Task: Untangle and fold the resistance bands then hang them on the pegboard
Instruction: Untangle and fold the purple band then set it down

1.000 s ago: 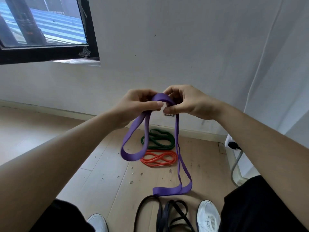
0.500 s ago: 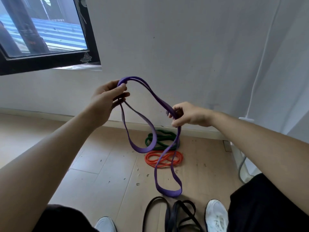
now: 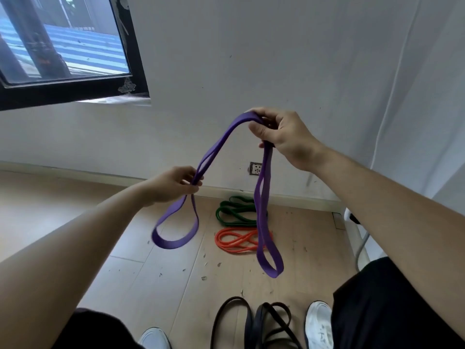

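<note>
A purple resistance band (image 3: pixel 219 147) stretches in the air between both hands. My right hand (image 3: pixel 281 137) grips its doubled upper part, high and to the right. My left hand (image 3: pixel 176 183) pinches the two strands lower down on the left. One purple loop hangs below my left hand and a longer one dangles below my right. On the floor by the wall lie a coiled green band (image 3: pixel 234 212) and a coiled orange band (image 3: pixel 236 241). A tangle of black bands (image 3: pixel 261 323) lies between my shoes. No pegboard is in view.
A white wall with a socket (image 3: pixel 255 168) stands ahead, with a dark-framed window (image 3: pixel 75 89) at the upper left. A cable and plug (image 3: pixel 357 220) sit at the right by white fabric. My white shoes (image 3: pixel 319 323) rest on the debris-flecked wooden floor.
My right hand has risen and now holds the band's top, while my left hand has dropped and pinches the strands lower down. The band now hangs in two separate loops.
</note>
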